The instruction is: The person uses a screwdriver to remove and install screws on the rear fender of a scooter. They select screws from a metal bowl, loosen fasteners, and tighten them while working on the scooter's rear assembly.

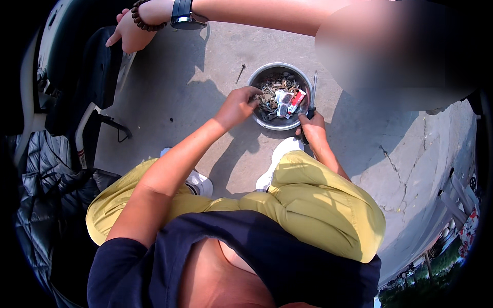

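Note:
A round metal bowl (pixel 257 119) stands on the concrete between and ahead of my feet. Inside it lie many small rusty screws, nuts and other metal bits (pixel 269 102). On top of these rest a white packet with dark oval shapes (pixel 283 102) and a red-and-white packet (pixel 296 101). My left hand (pixel 239 107) is at the bowl's left side, fingers curled over the rim at the metal bits; whatever is between the fingertips is hidden. At the right rim my right hand (pixel 314 129) is closed around a screwdriver (pixel 311 109), its shaft pointing away from me.
A long screw or bolt (pixel 240 74) lies on the ground beyond the bowl. Another person's arm (pixel 257 13) crosses the top, its hand (pixel 134 31) on a dark seat-like part of a vehicle (pixel 100 66) at the left. A dark quilted cover (pixel 46 179) hangs below.

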The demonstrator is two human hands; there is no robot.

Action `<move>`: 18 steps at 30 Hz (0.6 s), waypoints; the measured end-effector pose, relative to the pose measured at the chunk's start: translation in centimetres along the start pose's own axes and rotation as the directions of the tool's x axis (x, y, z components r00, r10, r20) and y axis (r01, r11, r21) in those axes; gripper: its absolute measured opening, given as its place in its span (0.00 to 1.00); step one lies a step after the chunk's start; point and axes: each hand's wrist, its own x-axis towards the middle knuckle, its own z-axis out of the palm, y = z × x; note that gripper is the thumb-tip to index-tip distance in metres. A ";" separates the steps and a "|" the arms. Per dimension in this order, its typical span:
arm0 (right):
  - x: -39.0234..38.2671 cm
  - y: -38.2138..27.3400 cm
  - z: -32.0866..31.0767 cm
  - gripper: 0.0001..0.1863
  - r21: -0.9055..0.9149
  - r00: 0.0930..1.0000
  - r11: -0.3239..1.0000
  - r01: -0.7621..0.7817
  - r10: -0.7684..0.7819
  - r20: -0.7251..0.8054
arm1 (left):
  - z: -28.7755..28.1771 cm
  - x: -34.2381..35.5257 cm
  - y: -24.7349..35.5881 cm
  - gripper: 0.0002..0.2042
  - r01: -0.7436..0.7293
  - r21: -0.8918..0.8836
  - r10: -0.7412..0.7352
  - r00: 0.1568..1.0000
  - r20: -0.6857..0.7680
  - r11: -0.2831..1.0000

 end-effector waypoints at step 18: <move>-0.2 0.3 0.9 0.12 -0.025 0.998 0.999 0.028 -0.030 -0.056 | 10.0 0.5 1.2 0.21 -0.039 0.621 0.188 0.966 -0.176 0.783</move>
